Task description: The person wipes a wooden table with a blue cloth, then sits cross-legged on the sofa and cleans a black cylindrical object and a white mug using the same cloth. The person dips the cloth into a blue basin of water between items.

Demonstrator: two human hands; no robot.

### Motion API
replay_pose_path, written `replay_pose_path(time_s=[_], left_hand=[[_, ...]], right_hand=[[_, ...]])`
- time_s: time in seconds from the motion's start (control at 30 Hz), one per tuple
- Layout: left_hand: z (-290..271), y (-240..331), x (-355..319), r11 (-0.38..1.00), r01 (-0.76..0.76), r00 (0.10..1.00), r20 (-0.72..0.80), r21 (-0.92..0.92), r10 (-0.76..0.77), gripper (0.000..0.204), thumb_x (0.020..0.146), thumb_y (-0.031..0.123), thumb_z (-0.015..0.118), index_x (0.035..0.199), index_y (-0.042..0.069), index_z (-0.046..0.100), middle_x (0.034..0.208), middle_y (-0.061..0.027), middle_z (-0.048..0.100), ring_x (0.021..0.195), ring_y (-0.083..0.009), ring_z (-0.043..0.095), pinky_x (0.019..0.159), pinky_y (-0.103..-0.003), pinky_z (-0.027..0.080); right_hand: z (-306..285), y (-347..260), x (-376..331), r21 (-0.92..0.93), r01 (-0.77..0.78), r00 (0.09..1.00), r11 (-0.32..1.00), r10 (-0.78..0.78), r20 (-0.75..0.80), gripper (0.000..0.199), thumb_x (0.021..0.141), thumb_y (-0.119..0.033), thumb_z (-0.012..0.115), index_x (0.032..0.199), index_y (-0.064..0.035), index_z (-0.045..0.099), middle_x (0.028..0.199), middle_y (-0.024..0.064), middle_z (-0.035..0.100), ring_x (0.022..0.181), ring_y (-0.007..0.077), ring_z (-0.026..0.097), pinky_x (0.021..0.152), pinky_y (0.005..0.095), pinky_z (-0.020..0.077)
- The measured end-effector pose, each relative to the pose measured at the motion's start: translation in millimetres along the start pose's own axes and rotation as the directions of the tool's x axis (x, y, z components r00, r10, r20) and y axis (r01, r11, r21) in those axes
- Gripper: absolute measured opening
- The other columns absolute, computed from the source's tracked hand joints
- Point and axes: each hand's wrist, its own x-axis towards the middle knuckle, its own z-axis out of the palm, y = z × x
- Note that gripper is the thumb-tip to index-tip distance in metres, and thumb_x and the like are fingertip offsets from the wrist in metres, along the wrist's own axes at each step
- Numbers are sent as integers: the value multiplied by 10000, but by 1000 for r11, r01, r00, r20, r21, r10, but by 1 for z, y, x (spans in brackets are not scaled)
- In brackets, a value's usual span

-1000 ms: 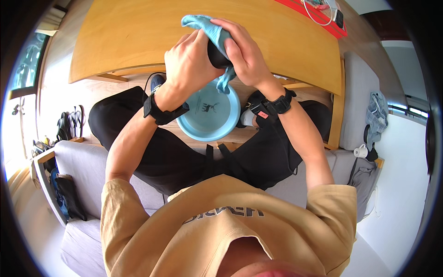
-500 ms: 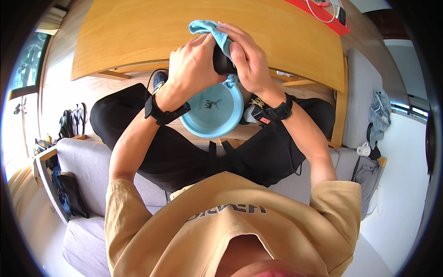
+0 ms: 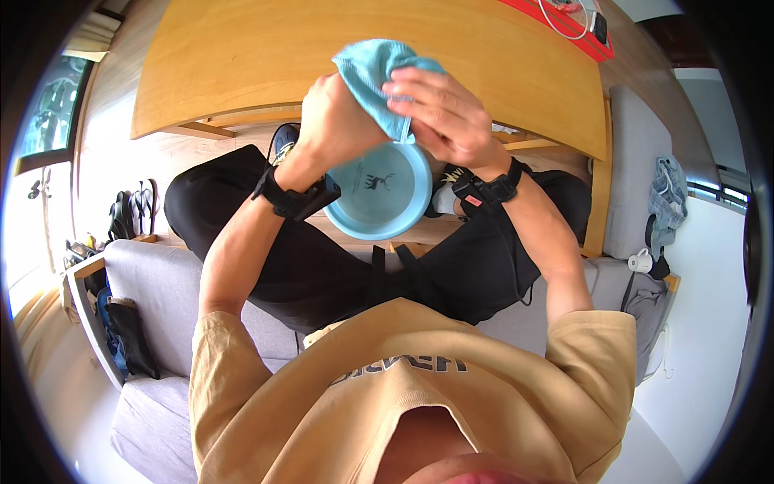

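By the wall on the far left some sandals (image 3: pixel 133 211) sit on the floor. Next comes the grey sofa (image 3: pixel 149 282) where the person is sitting, in black trousers and a tan shirt.

The left hand (image 3: pixel 339 125) is wrapped around the top edge of a light blue bowl (image 3: pixel 377 192). Its fingers are curled tight on the rim, and part of the blue cloth (image 3: pixel 375 77) is tucked under them. The bowl is up in the air in front of the person, over the knees and just below the edge of the big wooden table (image 3: pixel 242 56). Its open side faces us.

The right hand (image 3: pixel 439 113) lies on top of the cloth. Its fingers are close together and pressed flat, so the cloth is squeezed against the bowl's rim.

A second ago something dark showed between the two hands. Now I can't see it, and the cloth has bunched up higher above the left hand. The hands have turned a little too. It looks like the wiping has moved along the rim, so the rubbing seems to be partway through.

Farther right, a small white cup (image 3: pixel 641 260) sits beside the sofa, and some grey clothes (image 3: pixel 667 194) hang near the wall.
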Motion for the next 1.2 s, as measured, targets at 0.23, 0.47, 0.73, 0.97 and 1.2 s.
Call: replay_pose_path(time_s=[0.23,0.47,0.73,0.97,1.2], left_hand=[[-36,-12,13,969,31,975,-205,-245,-83,665,688,169,1013,1238,-2,681,1084,-96,780,1018,-172,747,910,-336,615],[-21,-9,8,937,28,993,-98,-349,-67,695,674,178,1037,1233,2,664,1104,-91,766,1033,-171,736,931,-346,621],[5,-9,4,980,-96,984,-164,-176,67,817,559,287,1010,1252,18,672,1016,-178,787,947,-328,786,883,-417,616],[13,0,2,967,96,988,-94,-237,-121,776,579,267,990,1232,18,654,1004,-153,781,920,-365,777,831,-419,621],[31,10,0,993,-56,969,-233,105,79,762,613,264,983,1273,78,653,1029,-118,761,954,-348,768,827,-431,616]], right_hand=[[5,8,-20,99,-347,914,933,359,-190,161,991,-20,703,1141,19,747,1180,111,775,1092,273,744,861,342,585],[3,-1,-9,789,-306,568,532,767,-297,305,1151,-225,596,1268,22,733,1180,40,732,1003,101,658,907,272,527],[-2,12,18,-13,-91,996,996,92,20,504,1142,-375,549,1496,-24,624,1441,167,684,1302,335,668,1110,435,517],[4,13,-6,526,-613,747,589,649,144,515,1133,-440,571,1485,-68,620,1406,106,676,1254,221,657,1069,356,517],[21,8,-4,714,-583,611,389,789,68,263,1145,-286,598,1257,-60,670,1040,-7,673,931,63,605,841,229,503]])
